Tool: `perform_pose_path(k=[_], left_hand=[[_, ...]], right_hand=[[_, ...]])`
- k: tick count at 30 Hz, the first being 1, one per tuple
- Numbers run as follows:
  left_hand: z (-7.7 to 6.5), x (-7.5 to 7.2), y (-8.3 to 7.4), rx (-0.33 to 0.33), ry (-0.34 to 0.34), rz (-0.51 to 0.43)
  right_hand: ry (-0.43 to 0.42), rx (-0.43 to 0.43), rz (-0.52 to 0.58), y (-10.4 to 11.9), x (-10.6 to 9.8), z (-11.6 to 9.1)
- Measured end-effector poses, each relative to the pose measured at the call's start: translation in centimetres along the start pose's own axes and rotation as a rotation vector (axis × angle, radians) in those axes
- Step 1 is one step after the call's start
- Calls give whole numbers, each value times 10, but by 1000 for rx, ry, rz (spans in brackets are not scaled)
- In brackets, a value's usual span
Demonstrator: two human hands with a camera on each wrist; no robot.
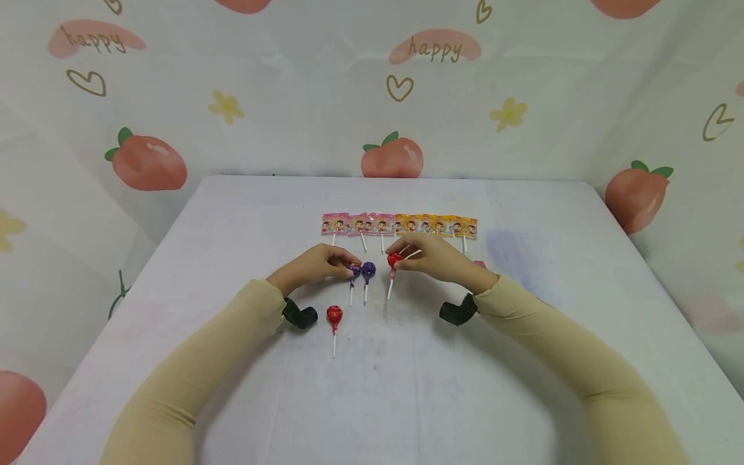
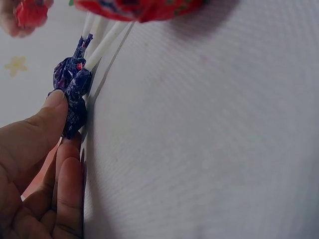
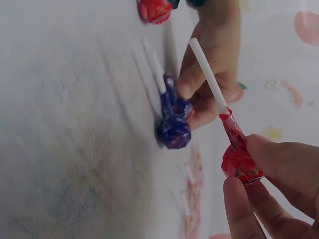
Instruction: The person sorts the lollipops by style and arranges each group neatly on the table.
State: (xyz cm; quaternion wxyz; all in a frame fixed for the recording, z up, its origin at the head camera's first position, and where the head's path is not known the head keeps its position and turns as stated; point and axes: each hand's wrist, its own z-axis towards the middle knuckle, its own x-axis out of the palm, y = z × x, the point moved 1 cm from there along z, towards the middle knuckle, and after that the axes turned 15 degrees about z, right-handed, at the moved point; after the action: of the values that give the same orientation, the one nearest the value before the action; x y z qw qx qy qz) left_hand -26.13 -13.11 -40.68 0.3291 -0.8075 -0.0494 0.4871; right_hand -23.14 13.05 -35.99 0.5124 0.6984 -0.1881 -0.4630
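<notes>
My left hand (image 1: 318,263) pinches a purple-wrapped lollipop (image 1: 352,284) between thumb and fingers, low over the white table. Close beside it on the right is a second purple lollipop (image 1: 369,270), its stick pointing toward me. In the left wrist view the two purple wrappers (image 2: 75,84) overlap by the thumb tip. My right hand (image 1: 433,259) grips a red-wrapped lollipop (image 3: 241,164) by its round head, with the white stick (image 3: 208,74) sticking out free. Nearer to me, another red lollipop (image 1: 334,315) lies on the table, below the left fingers.
Behind the hands runs a row of flat-packed lollipops, pink packets (image 1: 360,224) on the left and yellow packets (image 1: 436,225) on the right. A small pink-red piece (image 1: 479,263) shows partly behind the right wrist. A printed cloth (image 1: 290,116) hangs at the white table's (image 1: 372,400) back edge.
</notes>
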Motion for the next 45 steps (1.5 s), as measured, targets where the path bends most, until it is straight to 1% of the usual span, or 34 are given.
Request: perform_pose_path(k=[7,12,18,27,35,38,42,45], left_hand=[[0,0,-1,14,0,2],[0,-1,-3,16,-3,2],[0,-1,-3,15,-3,-13],[0,0,0,15,-5,-11],[-1,-1,-1,13,-3,-11],[-2,-2,-2,29,-5,-4],[-4,-3,-4,57,-7,-12],[-5,-3,-5,64,-6,-21]], right_hand=[[38,3,8,-15,10,23],[52,49,-22,-22,19,30],[48,68,-23,-25,25,32],[49,48,-18,-26,29,32],[54,35,-19,-24,27,32],[44,37,9,-22,24,32],[17,14,58,-15,21,32],[-2,-34,81,-6,23,30]])
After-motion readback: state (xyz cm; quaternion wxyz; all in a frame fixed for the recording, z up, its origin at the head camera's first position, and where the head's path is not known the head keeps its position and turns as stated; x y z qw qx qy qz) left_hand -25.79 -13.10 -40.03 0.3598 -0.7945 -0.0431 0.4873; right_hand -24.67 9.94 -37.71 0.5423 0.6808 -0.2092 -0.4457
